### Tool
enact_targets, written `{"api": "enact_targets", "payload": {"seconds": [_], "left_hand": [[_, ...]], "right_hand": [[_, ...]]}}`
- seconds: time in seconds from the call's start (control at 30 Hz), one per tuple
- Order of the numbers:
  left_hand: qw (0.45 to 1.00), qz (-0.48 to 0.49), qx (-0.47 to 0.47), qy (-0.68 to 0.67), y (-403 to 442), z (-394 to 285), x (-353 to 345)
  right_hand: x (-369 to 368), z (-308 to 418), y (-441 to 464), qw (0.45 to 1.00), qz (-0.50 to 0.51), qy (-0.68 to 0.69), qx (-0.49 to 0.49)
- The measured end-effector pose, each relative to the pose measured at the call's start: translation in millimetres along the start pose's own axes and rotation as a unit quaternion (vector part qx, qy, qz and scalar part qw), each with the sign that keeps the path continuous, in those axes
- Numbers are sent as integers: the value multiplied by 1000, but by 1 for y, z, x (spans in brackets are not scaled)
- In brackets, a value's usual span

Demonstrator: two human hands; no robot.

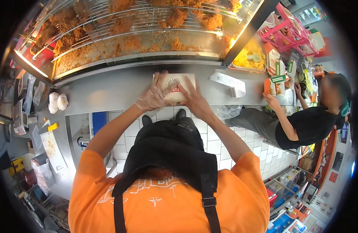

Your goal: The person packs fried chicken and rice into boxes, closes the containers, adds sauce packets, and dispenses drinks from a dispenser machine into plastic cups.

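A white cardboard takeaway box point(189, 79) with round printed lettering and a red label sits on the steel counter in front of me, its lid down. My left hand point(157, 93), in a clear plastic glove, holds the box's left side, with fingers reaching over the far left corner. My right hand point(194, 100) looks bare and holds the near right part of the box, fingers over its top. The underside of the box is hidden.
Behind the counter point(124, 87) stands a glass warmer with fried chicken point(175, 17) on racks. A paper receipt point(229, 81) lies to the right. A co-worker point(307, 124) handles food cartons point(278, 83) at far right. A knife point(51, 127) and white board point(54, 151) lie left.
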State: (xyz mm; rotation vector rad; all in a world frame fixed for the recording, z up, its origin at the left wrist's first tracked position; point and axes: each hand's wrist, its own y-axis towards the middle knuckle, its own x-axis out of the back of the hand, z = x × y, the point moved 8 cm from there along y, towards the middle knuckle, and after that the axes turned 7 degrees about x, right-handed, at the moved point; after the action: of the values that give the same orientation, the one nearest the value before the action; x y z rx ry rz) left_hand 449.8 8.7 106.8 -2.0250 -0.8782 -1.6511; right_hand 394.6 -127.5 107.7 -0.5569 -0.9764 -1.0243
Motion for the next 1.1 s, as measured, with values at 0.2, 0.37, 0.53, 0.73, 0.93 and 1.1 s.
{"api": "enact_targets", "payload": {"seconds": [0.2,0.37,0.53,0.73,0.93,1.1], "left_hand": [[991,18,-51,121,10,22,-42],[999,21,-38,30,4,-3,-6],[993,16,112,35,14,-6,-1],[993,-26,119,0,6,-16,9],[991,-115,53,-51,8,-29,3],[995,-92,-9,-43,38,-58,-11]], "right_hand": [[2,-10,8,995,25,-89,37],[4,-7,-6,979,-48,-161,116],[-5,-3,-21,993,-43,-74,77],[85,-94,-125,905,-332,55,-261],[131,-235,-171,832,-481,32,-275],[177,-201,-133,880,-355,-152,-278]]}}
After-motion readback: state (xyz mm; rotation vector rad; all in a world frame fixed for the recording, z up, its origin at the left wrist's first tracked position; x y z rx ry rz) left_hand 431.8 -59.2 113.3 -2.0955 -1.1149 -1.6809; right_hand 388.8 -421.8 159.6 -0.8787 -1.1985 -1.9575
